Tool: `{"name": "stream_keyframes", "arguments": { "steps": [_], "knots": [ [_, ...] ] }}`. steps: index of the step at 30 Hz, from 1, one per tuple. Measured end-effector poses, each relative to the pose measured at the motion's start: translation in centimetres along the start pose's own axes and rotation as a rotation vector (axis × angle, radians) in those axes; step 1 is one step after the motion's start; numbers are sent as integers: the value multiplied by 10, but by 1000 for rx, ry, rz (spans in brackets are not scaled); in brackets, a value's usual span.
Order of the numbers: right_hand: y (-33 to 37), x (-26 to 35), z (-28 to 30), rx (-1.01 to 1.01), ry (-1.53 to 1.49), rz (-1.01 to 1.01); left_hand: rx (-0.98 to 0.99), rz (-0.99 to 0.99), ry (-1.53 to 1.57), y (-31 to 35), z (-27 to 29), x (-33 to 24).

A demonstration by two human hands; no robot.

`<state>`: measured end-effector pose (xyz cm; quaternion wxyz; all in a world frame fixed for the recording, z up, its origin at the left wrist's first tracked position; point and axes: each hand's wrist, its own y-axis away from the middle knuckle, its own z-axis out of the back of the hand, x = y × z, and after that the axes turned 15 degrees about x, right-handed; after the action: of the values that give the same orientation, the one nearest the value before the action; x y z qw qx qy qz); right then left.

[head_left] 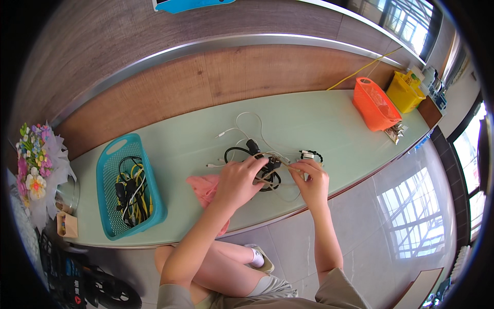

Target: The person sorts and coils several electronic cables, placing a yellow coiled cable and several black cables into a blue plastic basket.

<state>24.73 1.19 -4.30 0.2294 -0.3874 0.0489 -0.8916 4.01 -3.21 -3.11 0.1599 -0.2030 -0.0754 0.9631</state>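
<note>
On the pale green counter, my left hand [238, 181] is closed on a beige cable [268, 181] that loops between my hands. My right hand [313, 186] pinches the same cable with thumb and forefinger, to the right. A black cable [234, 150] with a thick black plug [252, 146] lies coiled just behind and under my fingers, partly hidden by them. Beyond it a thin white cable [261, 126] curves over the counter. A short black cord with a white piece [307, 154] sits behind my right hand. Beside my left wrist lies a crumpled pink cloth [203, 188], partly covered by my forearm.
A teal basket [105, 198] holding tangled black, yellow and white cables stands at the left. Further left is a flower bouquet [36, 183]. An orange basket [374, 105] and a yellow container [404, 92] stand at the far right. The counter's front edge [355, 184] curves before me.
</note>
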Motion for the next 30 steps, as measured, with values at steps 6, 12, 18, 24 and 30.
{"name": "stream_keyframes", "arguments": {
  "steps": [6,12,18,24,30],
  "knots": [
    [10,22,18,58,-51,327,-143,147,-66,6,17,-14],
    [25,32,22,193,-57,517,23,112,-158,21,23,-15],
    [28,41,23,196,-27,580,-84,201,-148,39,40,-20],
    [37,55,10,108,87,484,-83,236,-142,64,60,-27],
    [40,67,4,82,107,510,-195,194,-157,87,73,-31]
  ]
}}
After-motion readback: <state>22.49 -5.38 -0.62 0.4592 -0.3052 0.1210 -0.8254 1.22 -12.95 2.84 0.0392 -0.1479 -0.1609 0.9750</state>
